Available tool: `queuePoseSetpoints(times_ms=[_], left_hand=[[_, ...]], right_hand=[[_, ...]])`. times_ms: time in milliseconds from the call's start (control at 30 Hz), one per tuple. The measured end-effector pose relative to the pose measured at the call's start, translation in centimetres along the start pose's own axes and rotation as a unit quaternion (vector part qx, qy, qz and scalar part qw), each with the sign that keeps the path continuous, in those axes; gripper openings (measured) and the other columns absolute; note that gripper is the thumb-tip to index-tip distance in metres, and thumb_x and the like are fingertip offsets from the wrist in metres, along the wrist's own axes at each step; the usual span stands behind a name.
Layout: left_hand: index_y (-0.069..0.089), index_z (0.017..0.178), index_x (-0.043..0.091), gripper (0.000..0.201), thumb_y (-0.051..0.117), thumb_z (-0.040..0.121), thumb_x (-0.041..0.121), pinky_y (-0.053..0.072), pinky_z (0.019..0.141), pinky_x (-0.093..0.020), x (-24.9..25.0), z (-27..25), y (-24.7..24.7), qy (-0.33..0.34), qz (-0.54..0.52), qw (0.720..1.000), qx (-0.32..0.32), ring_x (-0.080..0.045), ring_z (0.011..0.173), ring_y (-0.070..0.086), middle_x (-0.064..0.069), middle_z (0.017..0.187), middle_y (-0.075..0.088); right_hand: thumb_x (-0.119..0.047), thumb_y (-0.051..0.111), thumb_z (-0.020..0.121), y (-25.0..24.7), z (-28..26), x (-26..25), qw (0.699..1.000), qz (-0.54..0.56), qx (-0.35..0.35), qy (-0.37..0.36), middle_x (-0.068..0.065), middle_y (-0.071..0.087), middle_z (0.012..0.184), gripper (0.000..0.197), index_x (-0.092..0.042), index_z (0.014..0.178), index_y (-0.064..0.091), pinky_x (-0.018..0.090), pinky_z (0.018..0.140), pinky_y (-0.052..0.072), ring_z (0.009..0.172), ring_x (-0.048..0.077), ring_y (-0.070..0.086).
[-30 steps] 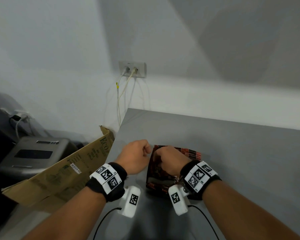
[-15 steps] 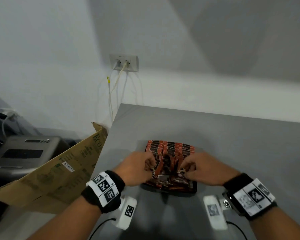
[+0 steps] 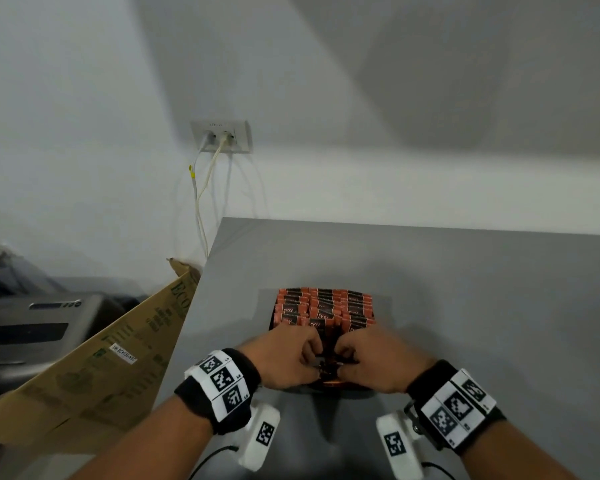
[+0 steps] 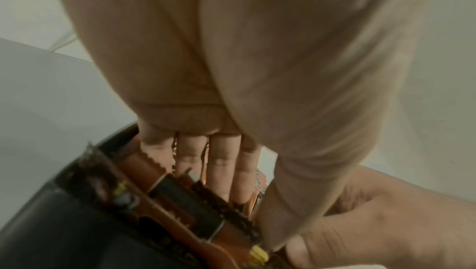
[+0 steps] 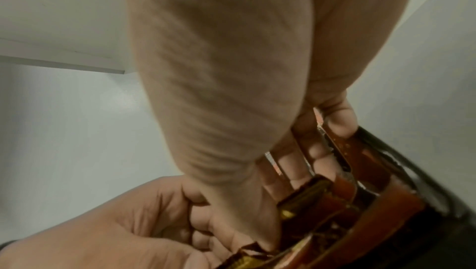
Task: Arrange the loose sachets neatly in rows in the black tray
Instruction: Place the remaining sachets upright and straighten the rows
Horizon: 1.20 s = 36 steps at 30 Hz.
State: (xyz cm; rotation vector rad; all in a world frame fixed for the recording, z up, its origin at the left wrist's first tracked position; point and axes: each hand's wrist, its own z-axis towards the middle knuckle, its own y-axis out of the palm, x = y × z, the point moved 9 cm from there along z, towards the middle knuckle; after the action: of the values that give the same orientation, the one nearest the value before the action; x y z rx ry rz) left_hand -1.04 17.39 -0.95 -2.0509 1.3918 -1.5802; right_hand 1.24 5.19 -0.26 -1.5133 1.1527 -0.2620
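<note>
Far left: a brown corrugated cardboard sheet [image 3: 94, 368] leans against the edge of the grey tabletop [image 3: 482, 289]. A white wall socket plate [image 3: 221, 136] with two pale cables sits above the table corner. Centre: the shallow black plastic tray [image 4: 38, 222] rests on the table, far half filled with upright rows of orange-and-black foil sachets [image 3: 324, 308]. The left hand [image 3: 284, 362], fingers curled, grips loose sachets at the near end. The right hand [image 3: 374, 363] touches it, likewise curled around sachets.

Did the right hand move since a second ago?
Yes. The right hand slid right, off the middle of the black plastic tray to its right near corner.
</note>
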Motion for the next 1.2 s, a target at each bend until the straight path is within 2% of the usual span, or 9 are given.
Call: queuePoseSetpoints(times_ms=[133,300,533,733,800,867,967,1100,1200], left_hand=[[0.061,0.118,0.024,0.031,0.070,0.088,0.025,0.058,0.088,-0.028,-0.2,-0.1,0.3,0.006,-0.014,1.000,0.004,-0.004,0.097,0.067,0.008,0.108,0.071],[0.061,0.116,0.024,0.026,0.065,0.091,0.027,0.059,0.087,-0.029,-0.1,-0.1,0.0,0.014,-0.005,1.000,0.025,-0.006,0.098,0.067,0.008,0.110,0.070],[0.060,0.114,0.024,0.023,0.062,0.091,0.023,0.059,0.081,-0.027,0.1,-0.5,-0.3,0.026,0.009,0.999,0.045,-0.006,0.092,0.069,0.007,0.104,0.073],[0.062,0.109,0.026,0.023,0.065,0.087,0.023,0.058,0.080,-0.026,0.4,-0.8,-0.4,0.031,0.032,0.997,0.066,-0.003,0.088,0.066,0.011,0.100,0.069],[0.061,0.109,0.028,0.020,0.062,0.089,0.024,0.058,0.078,-0.028,0.5,-0.9,-0.7,0.033,0.048,0.995,0.081,-0.004,0.086,0.065,0.011,0.099,0.070],[0.061,0.111,0.028,0.022,0.063,0.090,0.022,0.058,0.079,-0.027,0.7,-1.0,-0.7,0.033,0.062,0.994,0.081,-0.007,0.089,0.065,0.010,0.104,0.068],[0.061,0.113,0.028,0.027,0.065,0.089,0.018,0.057,0.081,-0.026,0.8,-1.0,-0.6,0.029,0.085,0.993,0.078,-0.009,0.094,0.063,0.010,0.111,0.065],[0.065,0.109,0.029,0.020,0.061,0.092,0.019,0.059,0.082,-0.032,0.1,-0.9,-0.9,0.017,0.074,0.993,0.089,-0.008,0.091,0.063,0.012,0.106,0.065],[0.064,0.108,0.031,0.018,0.059,0.094,0.020,0.058,0.080,-0.032,-0.1,-1.1,-1.8,0.018,0.039,0.990,0.131,-0.006,0.089,0.063,0.012,0.103,0.065]], right_hand=[[-0.037,0.062,0.086,-0.3,0.4,-0.3,1.000,-0.009,0.020,-0.006,-0.011,0.066,0.082,0.015,-0.026,0.095,0.068,0.025,0.063,0.053,0.070,0.006,0.062],[-0.049,0.066,0.083,0.2,0.3,-0.4,0.999,-0.021,0.021,-0.018,-0.012,0.062,0.080,0.027,-0.026,0.097,0.067,0.025,0.063,0.050,0.069,0.007,0.059],[-0.033,0.062,0.089,-0.1,0.2,-0.4,0.998,-0.049,0.047,-0.017,-0.012,0.065,0.089,0.014,-0.028,0.100,0.067,0.022,0.067,0.050,0.077,0.007,0.060],[-0.027,0.052,0.095,-0.1,-0.5,-0.5,0.994,-0.057,0.091,-0.027,-0.009,0.064,0.087,0.015,-0.026,0.094,0.067,0.013,0.058,0.030,0.074,0.007,0.054],[-0.029,0.053,0.094,-0.5,-1.1,-0.3,0.992,-0.051,0.114,-0.029,-0.009,0.066,0.091,0.016,-0.026,0.096,0.068,0.018,0.063,0.039,0.080,0.009,0.058],[-0.031,0.055,0.093,-1.0,-1.7,0.0,0.990,-0.031,0.135,-0.024,-0.010,0.066,0.091,0.014,-0.026,0.096,0.068,0.024,0.069,0.046,0.083,0.009,0.058],[-0.033,0.060,0.094,-2.1,-2.7,0.6,0.986,0.036,0.164,-0.021,-0.013,0.065,0.086,0.010,-0.028,0.094,0.069,0.027,0.068,0.049,0.076,0.004,0.056],[-0.028,0.066,0.093,-3.0,-3.8,1.4,0.971,0.132,0.197,-0.004,-0.012,0.070,0.077,0.008,-0.025,0.090,0.074,0.028,0.064,0.051,0.070,0.006,0.063],[-0.018,0.069,0.093,-3.7,-4.5,2.7,0.947,0.224,0.228,0.025,-0.012,0.073,0.078,0.010,-0.024,0.087,0.075,0.027,0.064,0.054,0.070,0.008,0.067]])
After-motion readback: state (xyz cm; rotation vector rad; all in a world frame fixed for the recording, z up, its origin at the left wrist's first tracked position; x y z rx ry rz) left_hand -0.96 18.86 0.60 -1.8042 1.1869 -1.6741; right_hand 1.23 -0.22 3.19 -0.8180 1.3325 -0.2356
